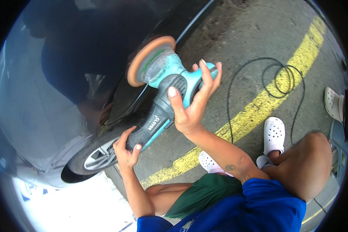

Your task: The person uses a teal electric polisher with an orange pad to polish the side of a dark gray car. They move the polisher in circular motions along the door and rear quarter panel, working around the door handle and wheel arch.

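A teal and black Clover electric polisher [165, 98] with an orange foam pad [150, 59] is held in both hands. My left hand [127, 149] grips the rear end of its black body, near the car's wheel. My right hand [195, 101] wraps the front by the teal handle, thumb on the black housing and fingers over the handle's far side. The pad faces the lower side of a dark, glossy car [84, 58]; whether it touches the panel cannot be told. The car's paint reflects a blue-clad figure.
A black cable [304, 84] lies in loops over a yellow painted line [249, 113] on the grey pavement. The car's wheel [100, 156] is at lower left. Several light clogs [274, 132] stand on the ground, one at the far right edge. Bare knees are close below the arms.
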The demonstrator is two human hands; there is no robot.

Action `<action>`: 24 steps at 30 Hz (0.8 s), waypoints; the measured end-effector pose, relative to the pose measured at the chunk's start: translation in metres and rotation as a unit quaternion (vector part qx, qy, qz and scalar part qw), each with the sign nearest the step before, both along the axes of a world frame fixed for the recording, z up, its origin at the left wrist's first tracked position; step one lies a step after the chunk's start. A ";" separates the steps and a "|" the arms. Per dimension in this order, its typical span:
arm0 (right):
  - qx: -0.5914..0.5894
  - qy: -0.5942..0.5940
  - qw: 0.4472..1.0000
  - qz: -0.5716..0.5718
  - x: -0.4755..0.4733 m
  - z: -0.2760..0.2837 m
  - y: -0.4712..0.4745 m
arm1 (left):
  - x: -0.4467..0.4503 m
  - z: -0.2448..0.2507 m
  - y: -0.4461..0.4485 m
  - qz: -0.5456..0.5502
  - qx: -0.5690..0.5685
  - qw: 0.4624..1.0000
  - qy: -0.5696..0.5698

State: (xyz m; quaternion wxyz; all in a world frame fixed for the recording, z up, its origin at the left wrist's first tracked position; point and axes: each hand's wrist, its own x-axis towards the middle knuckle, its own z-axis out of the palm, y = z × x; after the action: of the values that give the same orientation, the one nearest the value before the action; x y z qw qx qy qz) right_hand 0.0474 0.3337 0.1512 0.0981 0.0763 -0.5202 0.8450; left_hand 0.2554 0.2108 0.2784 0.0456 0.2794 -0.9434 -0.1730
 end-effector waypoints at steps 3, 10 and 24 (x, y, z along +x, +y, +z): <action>0.031 0.014 0.999 0.034 0.049 -0.002 -0.016 | 0.043 -0.010 -0.019 0.008 -0.020 0.999 0.030; 0.023 0.066 0.992 0.103 0.127 0.007 -0.033 | 0.135 -0.025 -0.057 0.037 -0.030 0.998 0.051; -0.001 0.076 0.993 0.088 0.102 0.036 -0.021 | 0.115 -0.043 -0.055 0.030 0.001 0.998 0.063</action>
State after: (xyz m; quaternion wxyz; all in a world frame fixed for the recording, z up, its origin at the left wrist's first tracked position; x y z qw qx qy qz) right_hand 0.1496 0.3128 0.1868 0.0627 0.1860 -0.5020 0.8423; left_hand 0.3704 0.1558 0.2358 0.1103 0.2965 -0.9295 -0.1895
